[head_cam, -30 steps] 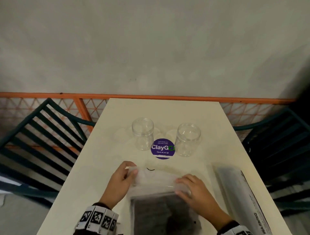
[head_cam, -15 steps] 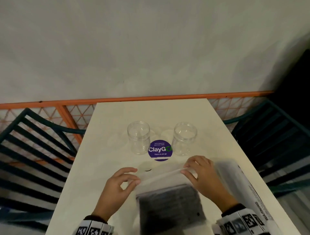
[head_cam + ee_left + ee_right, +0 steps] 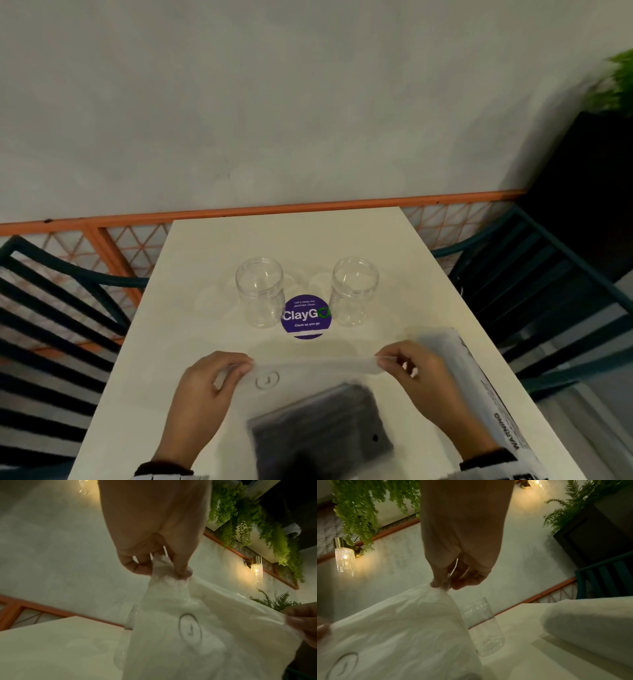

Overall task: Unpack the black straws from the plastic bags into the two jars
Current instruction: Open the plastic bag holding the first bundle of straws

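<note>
A frosted plastic bag (image 3: 308,370) with a block of black straws (image 3: 318,421) inside hangs between my hands above the table's near edge. My left hand (image 3: 239,363) pinches its top left corner (image 3: 171,573). My right hand (image 3: 387,359) pinches the top right corner (image 3: 443,586). The bag's top edge is stretched taut between them. Two clear jars stand beyond it, the left jar (image 3: 260,294) and the right jar (image 3: 354,291), both with nothing inside. A second bag (image 3: 479,394) with warning print lies on the table to the right.
A purple round sticker (image 3: 306,317) sits on the white table (image 3: 308,240) between the jars. Dark slatted chairs stand on the left (image 3: 51,308) and the right (image 3: 548,291). An orange lattice rail (image 3: 239,212) and a grey wall run behind the table.
Both hands have moved apart and lifted the bag's top edge off the table, pulling it taut. The head view has shifted, so the jars sit a little further left.
</note>
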{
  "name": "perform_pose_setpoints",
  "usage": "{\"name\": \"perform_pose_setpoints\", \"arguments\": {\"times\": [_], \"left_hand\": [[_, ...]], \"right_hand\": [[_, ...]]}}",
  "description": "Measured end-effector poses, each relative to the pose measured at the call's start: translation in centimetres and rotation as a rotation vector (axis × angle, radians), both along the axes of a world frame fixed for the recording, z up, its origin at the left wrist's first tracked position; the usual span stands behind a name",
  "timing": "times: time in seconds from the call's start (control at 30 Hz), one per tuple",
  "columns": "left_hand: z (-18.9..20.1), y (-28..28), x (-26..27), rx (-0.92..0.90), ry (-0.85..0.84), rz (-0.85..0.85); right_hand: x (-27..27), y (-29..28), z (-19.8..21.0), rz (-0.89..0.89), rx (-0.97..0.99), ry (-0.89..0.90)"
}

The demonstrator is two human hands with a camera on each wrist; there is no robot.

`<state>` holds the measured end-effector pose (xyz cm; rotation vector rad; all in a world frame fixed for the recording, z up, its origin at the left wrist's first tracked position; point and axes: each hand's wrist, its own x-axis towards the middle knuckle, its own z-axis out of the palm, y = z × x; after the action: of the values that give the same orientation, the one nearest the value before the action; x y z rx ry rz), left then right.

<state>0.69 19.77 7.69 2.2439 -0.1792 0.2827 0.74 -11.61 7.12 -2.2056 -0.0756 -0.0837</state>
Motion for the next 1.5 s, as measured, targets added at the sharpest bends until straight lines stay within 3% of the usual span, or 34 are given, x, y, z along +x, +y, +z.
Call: {"name": "perform_pose_setpoints", "arguments": {"times": [0.13,0.27,0.37,0.53,0.67,0.77,0.93,1.03,1.1,1.17,1.3,1.5], "left_hand": [[0.9,-3.3,0.3,0.323,-0.052,0.067],[2.6,-11.1,0.3,0.269,-0.191,-0.168],[2.4,-14.6,0.7,0.294,-0.223,-0.238],[1.5,-12.9,1.5,0.376,-0.167,-0.194],[0.6,-7.0,1.0,0.404,-0.019,0.022],[0.4,-2.5,-0.2,0.232,0.087,0.18],[0.3,-0.7,-1.3,-0.437,0.22,0.185],[0.4,-1.6,-1.6,-0.63,0.224,0.21],[0.5,-2.2,-1.5,-0.679,0.231,0.204],[0.8,-2.8,-1.5,-0.679,0.228,0.212],[1.2,-3.6,-1.6,-0.527,0.156,0.25],[1.3,-2.5,-2.7,-0.527,0.151,0.165]], "right_hand": [[0.3,-0.4,0.1,-0.031,0.256,0.059],[0.5,0.5,0.9,-0.008,0.401,0.07],[0.6,0.7,1.3,0.053,0.438,0.034],[0.8,-0.5,0.7,0.081,0.418,0.001],[1.4,-1.6,0.4,0.048,0.478,-0.016],[2.0,-2.1,0.7,0.058,0.527,-0.015],[2.9,-2.0,1.1,0.038,0.484,0.032],[3.4,-0.7,1.7,-0.113,0.099,-0.061],[3.4,1.8,2.8,-0.155,-0.102,-0.325],[3.2,5.3,3.9,0.07,-0.137,-0.45],[2.9,11.2,4.2,0.477,-0.089,-0.253],[2.7,13.8,3.8,0.555,-0.045,-0.139]]}}
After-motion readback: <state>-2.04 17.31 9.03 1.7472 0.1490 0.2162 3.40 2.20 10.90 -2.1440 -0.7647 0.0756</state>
